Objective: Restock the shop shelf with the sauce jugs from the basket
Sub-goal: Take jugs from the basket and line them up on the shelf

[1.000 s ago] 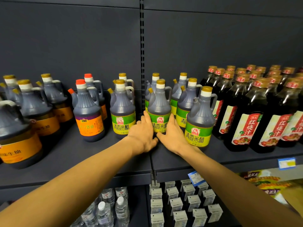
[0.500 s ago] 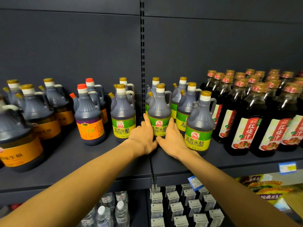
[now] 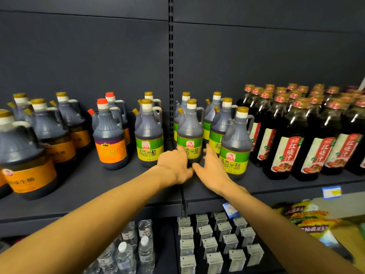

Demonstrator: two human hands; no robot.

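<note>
A dark sauce jug (image 3: 190, 133) with a green-yellow label and gold cap stands upright on the grey shelf (image 3: 94, 186), in the front of a group of like jugs. My left hand (image 3: 174, 166) touches its lower left side, thumb up against the label. My right hand (image 3: 212, 167) is by its lower right side with fingers straight, between this jug and another green-label jug (image 3: 236, 143) that stands nearer the edge. A small gap shows between my right fingers and the middle jug. The basket is out of view.
Orange-label jugs (image 3: 110, 135) fill the shelf's left part. Tall dark bottles with red labels (image 3: 290, 139) crowd the right. Below are water bottles (image 3: 126, 252), small grey cartons (image 3: 213, 242) and snack bags (image 3: 308, 220). A blue price tag (image 3: 331, 191) hangs on the shelf edge.
The middle jug has slid a little further back on the shelf. My right hand has eased off its side; my left hand still touches it. The view has shifted slightly.
</note>
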